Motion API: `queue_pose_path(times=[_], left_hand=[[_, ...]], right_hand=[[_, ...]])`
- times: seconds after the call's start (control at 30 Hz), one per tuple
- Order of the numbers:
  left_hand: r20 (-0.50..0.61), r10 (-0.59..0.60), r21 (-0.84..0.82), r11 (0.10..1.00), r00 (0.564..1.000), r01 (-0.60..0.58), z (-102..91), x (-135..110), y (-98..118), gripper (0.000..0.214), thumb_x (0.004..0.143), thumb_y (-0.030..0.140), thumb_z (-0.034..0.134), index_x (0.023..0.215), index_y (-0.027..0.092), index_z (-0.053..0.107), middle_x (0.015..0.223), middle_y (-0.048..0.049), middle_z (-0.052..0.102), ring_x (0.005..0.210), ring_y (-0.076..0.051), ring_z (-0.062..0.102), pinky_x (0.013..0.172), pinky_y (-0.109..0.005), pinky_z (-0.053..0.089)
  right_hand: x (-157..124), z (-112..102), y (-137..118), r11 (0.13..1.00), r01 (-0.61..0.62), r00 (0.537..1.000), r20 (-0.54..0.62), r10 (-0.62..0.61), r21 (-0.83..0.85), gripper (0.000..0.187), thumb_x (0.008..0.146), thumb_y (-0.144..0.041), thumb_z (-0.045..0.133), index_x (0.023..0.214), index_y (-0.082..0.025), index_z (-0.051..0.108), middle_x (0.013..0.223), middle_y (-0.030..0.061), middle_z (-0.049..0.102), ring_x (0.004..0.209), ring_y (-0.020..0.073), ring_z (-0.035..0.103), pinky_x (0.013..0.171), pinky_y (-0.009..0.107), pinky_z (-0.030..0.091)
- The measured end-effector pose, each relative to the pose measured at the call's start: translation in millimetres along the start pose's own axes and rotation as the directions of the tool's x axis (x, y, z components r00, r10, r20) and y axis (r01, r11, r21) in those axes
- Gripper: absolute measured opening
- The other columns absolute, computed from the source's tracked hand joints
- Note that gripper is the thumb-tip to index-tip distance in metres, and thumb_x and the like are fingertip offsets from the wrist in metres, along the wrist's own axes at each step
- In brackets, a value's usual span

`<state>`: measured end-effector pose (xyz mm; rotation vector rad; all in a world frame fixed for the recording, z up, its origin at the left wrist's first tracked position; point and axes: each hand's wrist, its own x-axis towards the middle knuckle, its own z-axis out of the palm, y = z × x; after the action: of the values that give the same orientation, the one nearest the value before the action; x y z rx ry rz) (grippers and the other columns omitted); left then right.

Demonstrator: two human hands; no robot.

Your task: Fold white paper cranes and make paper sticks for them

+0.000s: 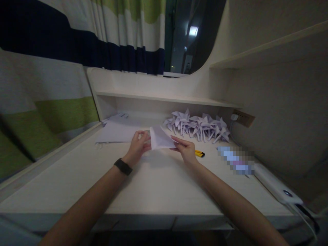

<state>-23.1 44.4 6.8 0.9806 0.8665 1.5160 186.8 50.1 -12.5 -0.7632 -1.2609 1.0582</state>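
Observation:
A folded piece of white paper (161, 139) is held up over the middle of the desk, one flap standing raised with a point at its top. My left hand (139, 146), with a dark band on the wrist, is closed on the paper's left edge; some of its fingertips are hidden behind the sheet. At the right corner, my right hand (185, 147) pinches the paper between thumb and fingers. Just beyond that hand lies a yellow and black utility knife (200, 153), partly covered by it.
Several white paper pinwheels (201, 124) are heaped at the back right, under the shelf (164, 98). A stack of white paper (116, 130) lies back left. Along the right side are a blurred-out item (235, 161), a long white device (275, 184) with cables, and a wall socket (243, 118).

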Motion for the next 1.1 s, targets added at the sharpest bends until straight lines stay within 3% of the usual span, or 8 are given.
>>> queue_pose_path(times=[0.13,0.3,0.37,0.53,0.67,0.8,0.97,1.1], left_hand=[[0.174,-0.173,-0.036,0.983,0.969,0.182,3.1,-6,10,0.040,0.077,0.057,0.059,0.083,0.018,0.054,0.071,-0.0018,0.062,0.058,-0.014,0.062,0.054,-0.025,0.051],[0.121,-0.085,0.087,0.993,0.989,0.075,3.2,-4,4,0.028,0.067,0.036,0.076,0.076,0.015,0.060,0.067,-0.0036,0.063,0.056,-0.014,0.059,0.051,-0.022,0.046],[0.105,-0.062,0.113,0.992,0.993,0.050,1.1,0,-1,0.029,0.064,0.034,0.078,0.072,0.013,0.060,0.068,-0.0054,0.065,0.058,-0.014,0.059,0.052,-0.023,0.047],[0.072,0.083,0.317,0.943,0.994,-0.102,-3.4,3,-2,0.038,0.067,0.042,0.076,0.086,0.011,0.065,0.081,-0.0068,0.068,0.062,-0.014,0.060,0.051,-0.021,0.045],[0.212,0.098,0.468,0.863,0.972,-0.189,0.9,-5,-2,0.035,0.070,0.043,0.073,0.087,0.013,0.067,0.084,-0.0076,0.070,0.068,-0.018,0.064,0.056,-0.025,0.049],[0.357,0.106,0.520,0.803,0.928,-0.292,8.7,-12,-9,0.030,0.072,0.040,0.071,0.088,0.015,0.068,0.086,-0.0078,0.070,0.072,-0.020,0.067,0.061,-0.028,0.053],[0.286,0.200,0.500,0.803,0.937,-0.324,14.3,-15,-15,0.048,0.068,0.034,0.076,0.111,0.017,0.061,0.103,-0.0099,0.068,0.084,-0.021,0.068,0.067,-0.031,0.058],[0.262,0.088,0.485,0.849,0.961,-0.210,16.2,-17,-14,0.028,0.072,0.033,0.073,0.091,0.013,0.068,0.085,-0.0088,0.072,0.070,-0.019,0.069,0.062,-0.030,0.059]], right_hand=[[-9,0,2,0.921,0.248,0.966,0.147,-0.212,-0.300,0.042,0.068,-0.007,0.052,0.096,-0.027,0.075,0.122,-0.0007,0.064,0.116,0.0237,0.058,0.101,0.045,0.048],[-11,0,2,0.847,0.330,0.933,0.280,-0.226,-0.417,0.040,0.071,-0.007,0.055,0.098,-0.027,0.075,0.126,0.0015,0.062,0.115,0.0228,0.059,0.107,0.043,0.039],[-7,-3,-2,0.880,0.296,0.927,0.335,-0.170,-0.371,0.038,0.070,-0.015,0.066,0.105,-0.025,0.073,0.129,0.0042,0.060,0.120,0.0255,0.054,0.109,0.043,0.035],[4,-10,-13,0.991,0.015,0.901,0.432,0.045,-0.135,0.087,0.058,-0.033,0.084,0.136,-0.026,0.047,0.133,0.0098,0.056,0.123,0.0278,0.051,0.106,0.045,0.035],[0,-3,-14,0.972,-0.223,0.925,0.299,0.236,-0.076,0.074,0.066,-0.042,0.079,0.132,-0.027,0.048,0.110,0.0077,0.068,0.096,0.0220,0.065,0.083,0.035,0.050],[-8,9,-7,0.942,-0.335,0.904,0.276,0.326,-0.017,0.051,0.064,-0.044,0.079,0.106,-0.019,0.064,0.088,0.0046,0.072,0.074,0.0191,0.066,0.067,0.030,0.051],[-6,8,-4,0.929,-0.349,0.920,0.231,0.316,0.121,0.043,0.054,-0.034,0.085,0.089,-0.015,0.068,0.089,0.0071,0.073,0.074,0.0211,0.067,0.069,0.032,0.052],[0,3,-7,0.938,-0.300,0.950,0.144,0.277,0.173,0.043,0.053,-0.029,0.086,0.090,-0.017,0.067,0.089,0.0058,0.073,0.076,0.0207,0.067,0.072,0.032,0.053]])
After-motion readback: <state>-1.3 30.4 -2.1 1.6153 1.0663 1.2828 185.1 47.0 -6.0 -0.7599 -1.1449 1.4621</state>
